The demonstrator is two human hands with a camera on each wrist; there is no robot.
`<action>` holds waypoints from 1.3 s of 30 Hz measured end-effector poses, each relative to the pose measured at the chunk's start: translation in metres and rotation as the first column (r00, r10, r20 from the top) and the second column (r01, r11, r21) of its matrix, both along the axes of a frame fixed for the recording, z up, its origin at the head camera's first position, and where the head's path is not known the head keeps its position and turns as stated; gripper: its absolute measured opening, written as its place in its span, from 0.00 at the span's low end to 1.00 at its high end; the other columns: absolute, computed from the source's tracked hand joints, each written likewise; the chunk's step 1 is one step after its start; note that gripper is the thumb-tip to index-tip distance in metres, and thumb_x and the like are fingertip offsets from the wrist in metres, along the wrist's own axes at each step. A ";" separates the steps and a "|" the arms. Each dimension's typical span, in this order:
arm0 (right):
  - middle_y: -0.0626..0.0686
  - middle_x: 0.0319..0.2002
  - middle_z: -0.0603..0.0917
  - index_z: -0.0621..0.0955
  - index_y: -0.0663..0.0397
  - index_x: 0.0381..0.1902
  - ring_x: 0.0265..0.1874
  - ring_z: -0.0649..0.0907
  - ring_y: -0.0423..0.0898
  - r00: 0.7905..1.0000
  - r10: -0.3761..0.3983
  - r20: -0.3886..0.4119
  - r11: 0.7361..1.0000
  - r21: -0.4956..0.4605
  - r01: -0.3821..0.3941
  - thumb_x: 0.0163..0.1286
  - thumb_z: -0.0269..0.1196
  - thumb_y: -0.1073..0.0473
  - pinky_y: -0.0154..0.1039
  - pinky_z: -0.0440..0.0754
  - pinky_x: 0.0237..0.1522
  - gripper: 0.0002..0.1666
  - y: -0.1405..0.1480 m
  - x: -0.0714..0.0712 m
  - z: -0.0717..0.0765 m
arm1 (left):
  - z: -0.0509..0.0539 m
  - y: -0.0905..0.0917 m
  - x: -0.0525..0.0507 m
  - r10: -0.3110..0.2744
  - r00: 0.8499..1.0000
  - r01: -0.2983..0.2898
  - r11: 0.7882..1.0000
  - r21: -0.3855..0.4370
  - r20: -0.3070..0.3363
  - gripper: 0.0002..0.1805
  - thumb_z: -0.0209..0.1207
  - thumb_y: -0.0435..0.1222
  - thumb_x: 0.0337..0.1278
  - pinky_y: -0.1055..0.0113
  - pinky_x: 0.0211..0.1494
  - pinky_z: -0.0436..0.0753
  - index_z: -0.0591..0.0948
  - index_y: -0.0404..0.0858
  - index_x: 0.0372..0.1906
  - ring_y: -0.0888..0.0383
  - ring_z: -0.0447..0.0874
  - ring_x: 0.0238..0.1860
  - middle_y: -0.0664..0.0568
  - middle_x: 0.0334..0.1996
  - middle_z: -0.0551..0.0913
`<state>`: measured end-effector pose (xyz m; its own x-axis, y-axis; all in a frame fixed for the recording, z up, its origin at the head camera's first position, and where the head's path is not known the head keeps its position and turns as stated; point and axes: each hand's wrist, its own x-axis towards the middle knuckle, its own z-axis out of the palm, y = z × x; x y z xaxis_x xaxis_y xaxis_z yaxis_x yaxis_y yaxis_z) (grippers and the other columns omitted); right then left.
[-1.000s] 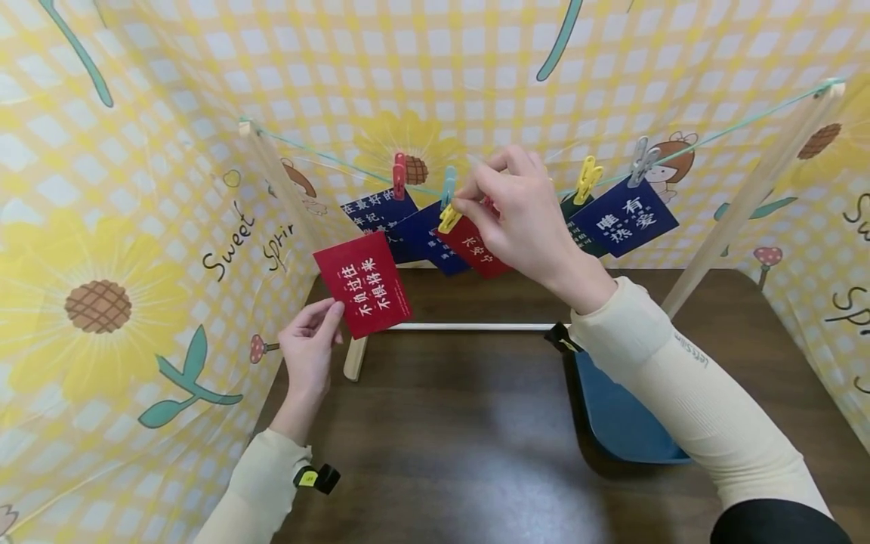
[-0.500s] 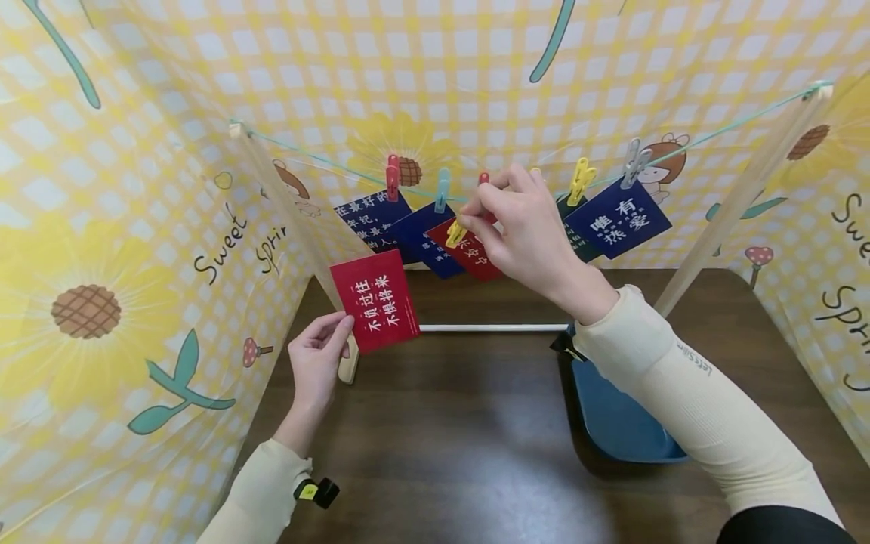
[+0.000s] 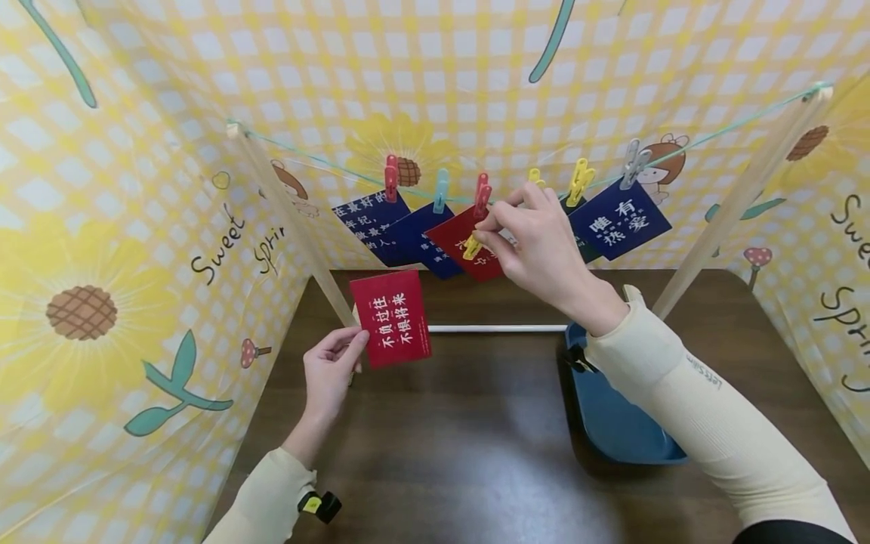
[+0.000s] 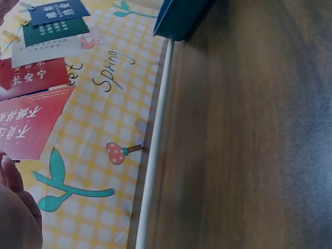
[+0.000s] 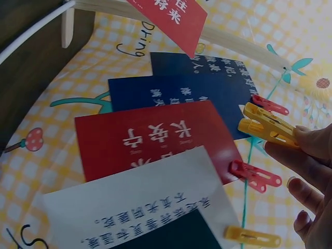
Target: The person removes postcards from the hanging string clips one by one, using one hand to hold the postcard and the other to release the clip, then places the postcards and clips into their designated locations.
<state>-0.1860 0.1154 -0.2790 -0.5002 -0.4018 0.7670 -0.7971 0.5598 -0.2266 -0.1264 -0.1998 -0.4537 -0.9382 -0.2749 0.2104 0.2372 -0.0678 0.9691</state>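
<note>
In front of the thin green string [image 3: 462, 200], the left hand [image 3: 332, 372] pinches a red rectangular card [image 3: 392, 319], the right hand [image 3: 538, 245] a yellow plastic clothespin [image 5: 273, 127].

Dark wood-grain table [image 3: 462, 446]; blue bin [image 3: 618, 423] at right, wooden stand [image 3: 741, 204] with white rod [image 3: 496, 329] farther back.

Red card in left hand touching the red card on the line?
Apart. Head view: the held red card sits lower left of the hanging red card, with a blue card and tabletop visible between.
</note>
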 end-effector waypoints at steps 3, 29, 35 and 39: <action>0.57 0.32 0.83 0.86 0.59 0.34 0.40 0.75 0.56 1.000 -0.014 0.016 1.000 0.012 0.014 0.67 0.73 0.63 0.51 0.66 0.42 0.06 0.004 0.000 -0.005 | -0.005 0.004 0.001 -0.017 1.000 0.017 1.000 -0.020 0.002 0.10 0.66 0.23 0.64 0.74 0.19 0.70 0.83 0.17 0.44 0.65 0.70 0.14 0.58 0.27 0.89; 0.59 0.32 0.81 0.88 0.60 0.33 0.37 0.73 0.57 0.992 -0.095 0.087 0.995 0.035 0.092 0.63 0.75 0.67 0.47 0.60 0.38 0.04 0.045 0.008 -0.033 | -0.027 0.024 0.018 -0.085 0.992 0.095 0.989 -0.110 0.093 0.08 0.66 0.25 0.65 0.73 0.19 0.69 0.85 0.22 0.44 0.64 0.69 0.15 0.58 0.27 0.87; 0.58 0.31 0.82 0.88 0.61 0.34 0.37 0.74 0.56 0.989 -0.106 0.102 0.993 0.064 0.100 0.60 0.76 0.69 0.47 0.61 0.38 0.05 0.055 0.011 -0.043 | -0.026 0.026 0.020 -0.087 0.992 0.096 0.990 -0.106 0.092 0.08 0.66 0.26 0.65 0.71 0.19 0.68 0.85 0.22 0.44 0.64 0.69 0.15 0.58 0.27 0.87; 0.58 0.31 0.82 0.89 0.61 0.34 0.38 0.74 0.55 0.984 -0.127 0.122 0.990 0.081 0.118 0.60 0.76 0.69 0.48 0.63 0.40 0.05 0.062 0.014 -0.048 | -0.027 0.027 0.021 -0.088 0.991 0.098 0.991 -0.089 0.104 0.08 0.66 0.25 0.65 0.72 0.19 0.68 0.85 0.22 0.44 0.63 0.68 0.15 0.58 0.26 0.86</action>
